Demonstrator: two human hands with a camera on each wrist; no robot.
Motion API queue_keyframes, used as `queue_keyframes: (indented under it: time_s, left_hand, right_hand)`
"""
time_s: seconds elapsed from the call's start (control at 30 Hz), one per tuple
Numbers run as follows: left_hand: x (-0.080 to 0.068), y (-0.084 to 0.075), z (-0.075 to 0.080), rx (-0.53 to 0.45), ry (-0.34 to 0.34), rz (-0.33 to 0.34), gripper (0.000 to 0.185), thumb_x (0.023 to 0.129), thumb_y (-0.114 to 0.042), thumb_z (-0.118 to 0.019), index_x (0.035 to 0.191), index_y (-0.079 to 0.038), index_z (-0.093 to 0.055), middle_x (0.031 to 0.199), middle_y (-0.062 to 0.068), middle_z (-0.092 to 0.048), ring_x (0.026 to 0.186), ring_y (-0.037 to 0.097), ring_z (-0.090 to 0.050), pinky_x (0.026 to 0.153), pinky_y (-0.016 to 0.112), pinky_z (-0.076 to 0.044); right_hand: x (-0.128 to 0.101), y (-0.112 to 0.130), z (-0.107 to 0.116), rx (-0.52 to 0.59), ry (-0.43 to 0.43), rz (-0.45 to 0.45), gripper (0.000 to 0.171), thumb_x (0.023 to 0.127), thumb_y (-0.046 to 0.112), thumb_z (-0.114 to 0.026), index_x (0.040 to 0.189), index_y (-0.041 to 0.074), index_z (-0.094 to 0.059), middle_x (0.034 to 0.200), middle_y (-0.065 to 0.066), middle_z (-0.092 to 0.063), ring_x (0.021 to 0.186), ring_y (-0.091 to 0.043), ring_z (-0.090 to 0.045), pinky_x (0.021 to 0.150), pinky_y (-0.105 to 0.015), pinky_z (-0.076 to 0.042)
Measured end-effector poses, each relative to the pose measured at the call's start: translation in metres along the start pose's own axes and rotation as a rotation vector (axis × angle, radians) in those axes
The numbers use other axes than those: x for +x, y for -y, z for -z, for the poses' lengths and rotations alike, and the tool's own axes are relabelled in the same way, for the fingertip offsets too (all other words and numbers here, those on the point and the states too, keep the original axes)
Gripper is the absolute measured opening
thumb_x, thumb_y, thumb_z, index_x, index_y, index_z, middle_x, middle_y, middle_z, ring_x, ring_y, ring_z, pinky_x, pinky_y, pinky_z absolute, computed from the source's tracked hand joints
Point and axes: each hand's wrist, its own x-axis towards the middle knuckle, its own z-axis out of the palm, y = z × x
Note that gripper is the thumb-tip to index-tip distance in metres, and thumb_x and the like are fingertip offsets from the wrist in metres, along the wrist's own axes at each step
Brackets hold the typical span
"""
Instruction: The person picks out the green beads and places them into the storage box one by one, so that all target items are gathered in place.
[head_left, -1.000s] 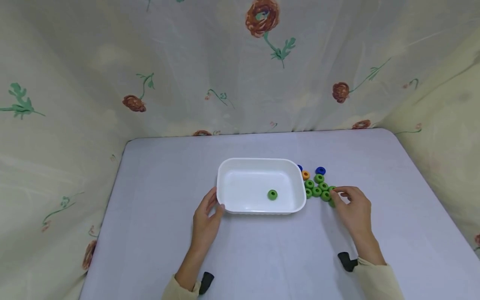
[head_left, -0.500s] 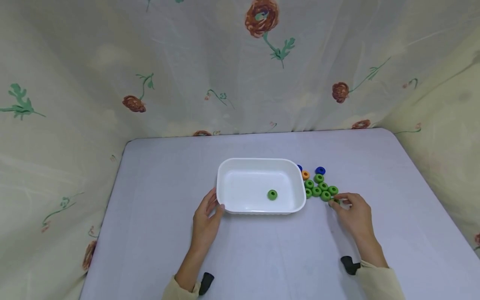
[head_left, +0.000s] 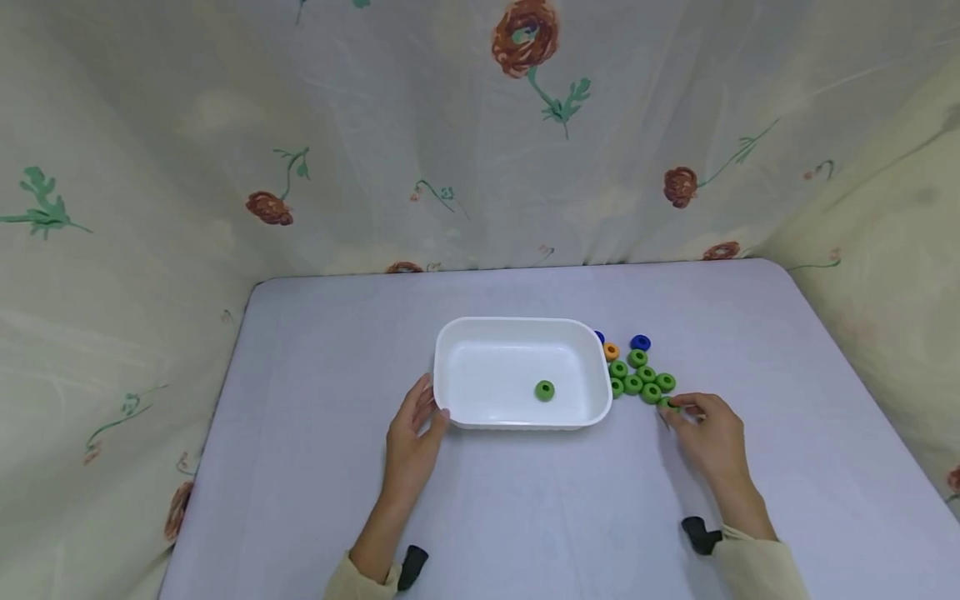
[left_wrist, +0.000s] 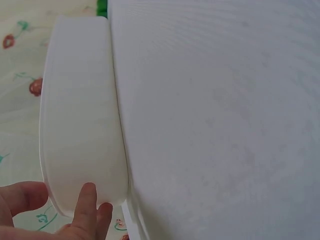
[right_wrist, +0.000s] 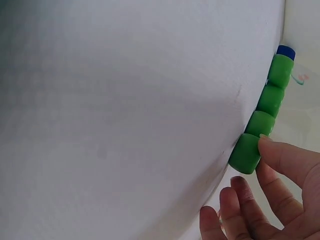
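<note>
A white rectangular tray [head_left: 491, 367] stands mid-table with one green bead [head_left: 544, 390] inside. My left hand [head_left: 411, 446] rests against its near left corner. In the left wrist view its fingers [left_wrist: 86, 202] lie fairly straight on the tray's outer wall. Right of the tray, my right hand [head_left: 708, 433] holds a thick green bead [right_wrist: 245, 154] with a wide hole, at the near end of a cluster of green beads [head_left: 647, 374]. That bead is still on the table, against its neighbour, and partly covered by the fingers in the head view.
Behind the green cluster lie an orange bead [head_left: 611, 351] and a blue bead [head_left: 641, 342]. Another blue bead [head_left: 599, 337] is partly hidden by the tray's right rim. A flowered curtain [head_left: 600, 183] hangs behind the table [head_left: 330, 358].
My right hand has shifted slightly toward me, from one green bead to the nearest one of the cluster. The left hand and the tray have stayed in place.
</note>
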Motion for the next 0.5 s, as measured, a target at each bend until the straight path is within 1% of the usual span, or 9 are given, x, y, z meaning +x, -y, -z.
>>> queue_keyframes:
  time_s: [0.3, 0.5]
  left_hand:
    - [0.0052, -0.0026, -0.0014, 0.039, -0.003, 0.002, 0.057, 0.099, -0.013, -0.059, 0.153, -0.012, -0.040, 0.154, 0.012, -0.048, 0.141, 0.029, -0.049, 0.112, 0.041, -0.050]
    - [0.0065, -0.0034, -0.0015, 0.051, -0.010, 0.013, 0.058, 0.098, -0.011, -0.060, 0.153, -0.010, -0.041, 0.153, 0.015, -0.049, 0.140, 0.032, -0.050, 0.112, 0.042, -0.051]
  right_hand:
    - [0.0015, -0.0002, -0.0010, -0.003, -0.009, -0.024, 0.028, 0.093, 0.018, -0.068, 0.113, -0.003, -0.070, 0.130, -0.028, -0.060, 0.118, -0.044, -0.057, 0.098, -0.059, -0.049]
    - [0.0010, 0.0010, -0.0029, -0.004, -0.014, -0.043, 0.028, 0.093, 0.017, -0.067, 0.112, -0.002, -0.071, 0.130, -0.029, -0.060, 0.120, -0.044, -0.056, 0.100, -0.060, -0.047]
